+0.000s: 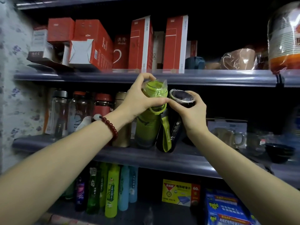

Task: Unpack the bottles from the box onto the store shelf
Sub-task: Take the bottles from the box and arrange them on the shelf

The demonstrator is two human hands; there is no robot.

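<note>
A green bottle (146, 127) with a green lid and a hanging strap stands on the middle shelf (186, 158). My left hand (138, 101) grips its top, where clear plastic wrap sticks up. Right beside it, touching, is a black bottle (173, 132), tilted slightly, with its dark lid facing me. My right hand (193, 112) is closed around the black bottle's upper part. Both bottle bases rest near the shelf's front edge. The box is not in view.
To the left on the same shelf stand clear, red and gold bottles (103, 104). Glass mugs (227, 135) and dark bowls (279, 151) sit to the right. Red boxes (141, 44) fill the upper shelf; spray bottles (112, 190) and packets fill the lower one.
</note>
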